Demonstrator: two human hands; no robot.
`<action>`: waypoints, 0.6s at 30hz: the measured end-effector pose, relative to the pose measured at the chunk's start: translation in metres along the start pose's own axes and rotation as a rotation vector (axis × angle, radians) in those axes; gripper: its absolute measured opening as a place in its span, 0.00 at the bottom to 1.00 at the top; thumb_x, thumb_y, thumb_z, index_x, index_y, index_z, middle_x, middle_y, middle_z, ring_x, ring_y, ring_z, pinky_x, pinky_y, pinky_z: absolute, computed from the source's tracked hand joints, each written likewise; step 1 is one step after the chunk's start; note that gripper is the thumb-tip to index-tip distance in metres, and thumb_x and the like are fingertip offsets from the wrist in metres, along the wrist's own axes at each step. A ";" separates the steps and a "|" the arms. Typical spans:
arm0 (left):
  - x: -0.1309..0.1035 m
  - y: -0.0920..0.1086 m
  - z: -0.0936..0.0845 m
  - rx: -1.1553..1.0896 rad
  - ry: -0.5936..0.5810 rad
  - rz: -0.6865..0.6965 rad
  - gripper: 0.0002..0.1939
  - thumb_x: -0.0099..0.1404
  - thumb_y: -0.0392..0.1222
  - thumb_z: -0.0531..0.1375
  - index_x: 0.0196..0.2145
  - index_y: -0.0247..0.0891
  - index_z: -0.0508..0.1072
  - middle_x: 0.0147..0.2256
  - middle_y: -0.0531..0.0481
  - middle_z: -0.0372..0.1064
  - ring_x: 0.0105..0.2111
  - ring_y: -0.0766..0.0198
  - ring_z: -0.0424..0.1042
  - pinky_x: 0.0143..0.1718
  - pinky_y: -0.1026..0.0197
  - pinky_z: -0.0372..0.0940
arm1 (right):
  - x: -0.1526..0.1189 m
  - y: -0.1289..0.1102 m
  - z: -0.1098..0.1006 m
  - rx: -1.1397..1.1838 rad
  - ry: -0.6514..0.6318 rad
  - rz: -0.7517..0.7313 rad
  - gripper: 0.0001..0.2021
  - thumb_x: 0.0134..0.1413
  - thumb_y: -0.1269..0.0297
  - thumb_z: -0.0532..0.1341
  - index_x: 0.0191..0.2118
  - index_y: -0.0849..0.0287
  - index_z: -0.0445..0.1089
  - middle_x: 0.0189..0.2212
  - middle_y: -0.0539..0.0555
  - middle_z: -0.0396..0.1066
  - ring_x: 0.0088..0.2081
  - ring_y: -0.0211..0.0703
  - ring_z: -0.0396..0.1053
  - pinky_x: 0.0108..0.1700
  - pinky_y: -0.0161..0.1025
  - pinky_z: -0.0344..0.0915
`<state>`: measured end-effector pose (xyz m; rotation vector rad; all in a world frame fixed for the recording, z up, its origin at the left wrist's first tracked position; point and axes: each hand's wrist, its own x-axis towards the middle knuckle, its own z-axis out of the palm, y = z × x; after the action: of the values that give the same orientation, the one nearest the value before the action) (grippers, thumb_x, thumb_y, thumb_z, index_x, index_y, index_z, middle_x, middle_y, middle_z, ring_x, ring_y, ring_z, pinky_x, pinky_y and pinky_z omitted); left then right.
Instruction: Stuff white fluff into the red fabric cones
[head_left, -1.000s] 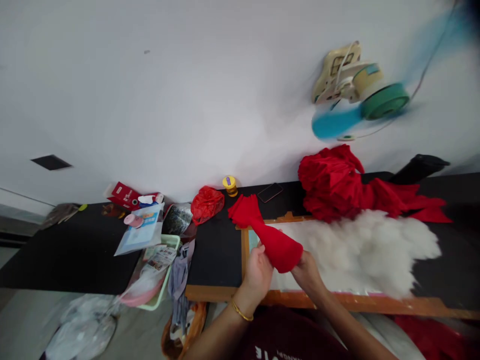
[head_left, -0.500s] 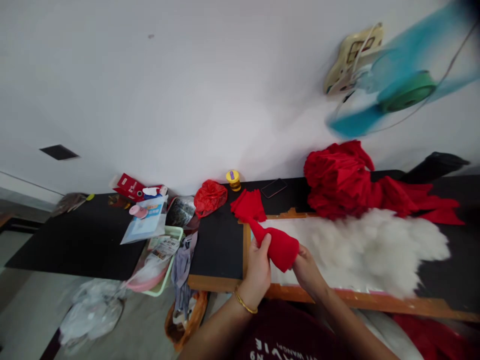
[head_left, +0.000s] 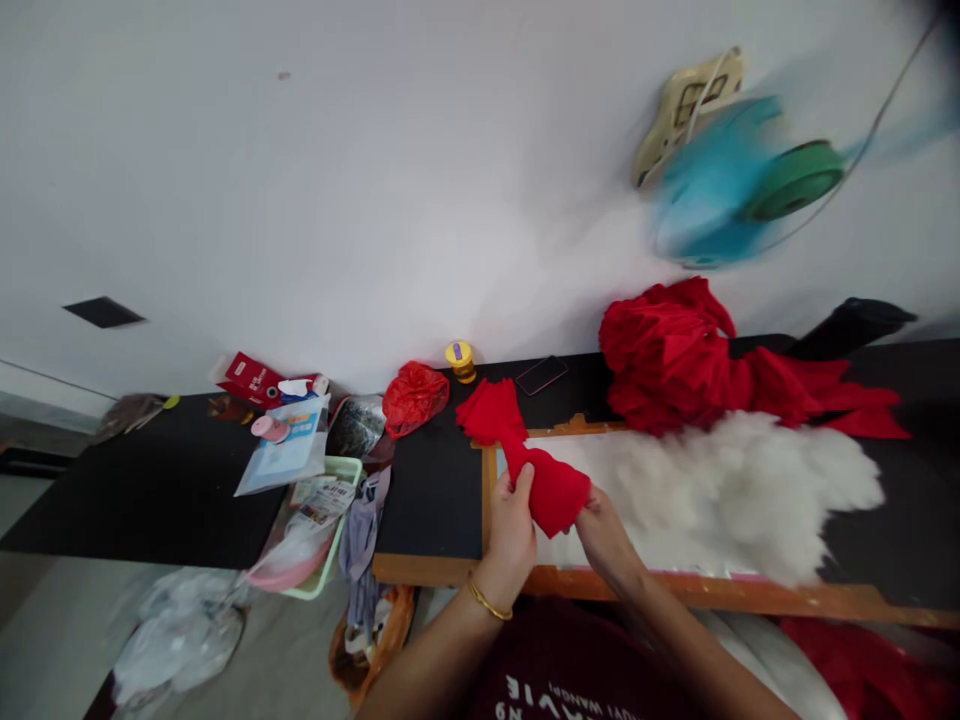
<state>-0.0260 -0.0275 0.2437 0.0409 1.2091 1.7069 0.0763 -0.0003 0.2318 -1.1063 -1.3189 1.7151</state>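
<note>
the phone (head_left: 541,375) lies behind the fluffy stuffing (head_left: 757,490), further left

From here I see a pale, plain wall (head_left: 360,200) in soft, dim light, faintly shadowed beneath a wall fan (head_left: 795,180) with blurred blue blades. Below, the black-topped table (head_left: 439,500) has a brown front edge, over a grey floor (head_left: 277,650).

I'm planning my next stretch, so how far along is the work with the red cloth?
Mid-piece, it seems. Done: the red cloth already looks shaped into a flared form, but nothing is clearly finished. In hand: the left hand and right hand grip it. Remaining: probably plenty, judging by the big red heap and white fluff. Whether the red layers near the yellow-lidded jar are finished, I can't tell.
</note>
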 end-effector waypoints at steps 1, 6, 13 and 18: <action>0.002 0.001 -0.001 -0.015 0.010 0.012 0.22 0.51 0.50 0.72 0.40 0.35 0.77 0.37 0.44 0.79 0.39 0.54 0.77 0.48 0.53 0.67 | 0.000 0.000 0.001 0.045 0.004 -0.006 0.09 0.50 0.60 0.57 0.23 0.56 0.65 0.16 0.45 0.61 0.20 0.36 0.56 0.24 0.33 0.56; 0.000 0.001 0.000 -0.078 -0.085 -0.038 0.24 0.53 0.52 0.70 0.43 0.35 0.76 0.41 0.41 0.78 0.42 0.54 0.77 0.49 0.54 0.67 | 0.003 -0.005 0.005 0.098 0.012 -0.020 0.08 0.51 0.60 0.60 0.26 0.56 0.67 0.19 0.46 0.65 0.22 0.37 0.59 0.26 0.34 0.59; -0.003 -0.001 -0.001 -0.007 -0.025 -0.021 0.23 0.53 0.50 0.71 0.43 0.35 0.75 0.36 0.45 0.77 0.33 0.58 0.77 0.37 0.59 0.68 | 0.007 0.000 0.005 0.030 0.029 0.034 0.11 0.50 0.57 0.58 0.24 0.57 0.66 0.16 0.46 0.64 0.20 0.37 0.60 0.24 0.35 0.60; 0.001 0.008 -0.007 -0.096 -0.206 -0.079 0.22 0.56 0.48 0.69 0.46 0.36 0.74 0.42 0.43 0.76 0.43 0.54 0.75 0.46 0.56 0.68 | 0.007 -0.001 0.003 0.055 0.008 0.028 0.08 0.54 0.59 0.58 0.33 0.58 0.67 0.22 0.47 0.68 0.21 0.37 0.63 0.26 0.35 0.64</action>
<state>-0.0360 -0.0321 0.2456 0.1067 0.9637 1.6460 0.0709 0.0053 0.2318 -1.1040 -1.2500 1.7547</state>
